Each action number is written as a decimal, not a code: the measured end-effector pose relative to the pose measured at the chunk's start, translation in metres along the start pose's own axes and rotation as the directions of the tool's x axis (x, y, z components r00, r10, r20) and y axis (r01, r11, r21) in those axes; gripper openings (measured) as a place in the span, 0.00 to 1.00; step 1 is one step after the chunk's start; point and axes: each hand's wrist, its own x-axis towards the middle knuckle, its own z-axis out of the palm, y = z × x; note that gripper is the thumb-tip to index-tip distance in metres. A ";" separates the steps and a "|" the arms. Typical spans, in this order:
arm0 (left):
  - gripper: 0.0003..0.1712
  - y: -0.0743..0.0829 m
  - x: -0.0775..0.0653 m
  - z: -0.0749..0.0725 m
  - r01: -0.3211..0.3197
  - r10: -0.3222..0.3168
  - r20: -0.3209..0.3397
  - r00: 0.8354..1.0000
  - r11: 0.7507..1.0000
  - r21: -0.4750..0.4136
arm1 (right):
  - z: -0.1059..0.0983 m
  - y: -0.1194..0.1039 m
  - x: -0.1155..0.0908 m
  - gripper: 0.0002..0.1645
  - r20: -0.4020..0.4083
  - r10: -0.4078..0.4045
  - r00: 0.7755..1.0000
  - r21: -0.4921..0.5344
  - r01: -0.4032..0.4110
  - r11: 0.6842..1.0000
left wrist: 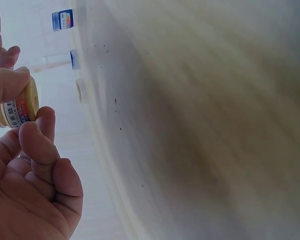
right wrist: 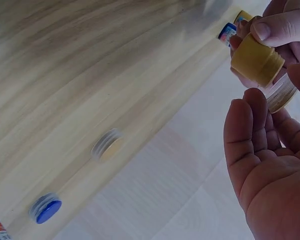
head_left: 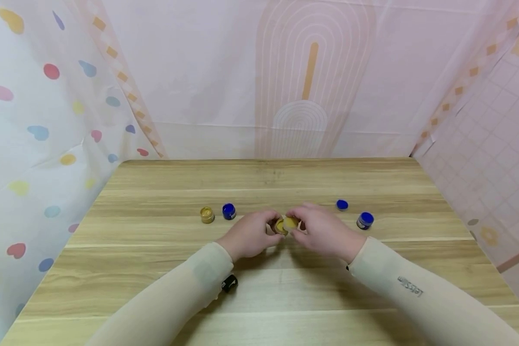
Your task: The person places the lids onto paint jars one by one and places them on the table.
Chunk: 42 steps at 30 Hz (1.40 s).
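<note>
Left fingers clamped on yellow jar (head_left: 280,227); left hand (head_left: 253,234) holds it. Right hand (head_left: 324,230) pinches lid (head_left: 290,223) at jar mouth; touching or not, can't tell. Left of left fingers: blue jar (head_left: 229,211), then second yellow jar (head_left: 207,215). Right of right fingers: blue lid (head_left: 342,205), second blue jar (head_left: 365,220). Loose yellow lid (right wrist: 108,145) nearer right fingers.

Two jars (head_left: 229,212) left of held jar (head_left: 279,227); lid (head_left: 290,223) right
</note>
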 end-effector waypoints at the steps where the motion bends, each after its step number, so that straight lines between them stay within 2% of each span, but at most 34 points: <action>1: 0.15 0.001 0.000 0.000 -0.001 0.001 0.000 1.000 1.000 -0.001 | 0.000 -0.001 0.001 0.18 0.001 -0.003 1.000 0.001 0.003 1.000; 12: 0.21 0.002 -0.003 0.002 -0.021 0.021 -0.011 1.000 1.000 0.002 | 0.004 -0.006 0.005 0.19 0.011 -0.042 0.999 0.009 0.042 0.999; 25: 0.25 0.001 -0.003 0.002 -0.036 0.036 -0.011 0.999 0.999 0.005 | 0.006 -0.008 0.006 0.20 0.027 -0.043 0.999 0.002 0.043 0.999; 42: 0.19 0.005 -0.004 0.001 -0.037 0.037 0.006 0.999 0.999 -0.017 | 0.005 -0.008 0.006 0.21 0.061 -0.028 0.998 0.000 0.028 1.000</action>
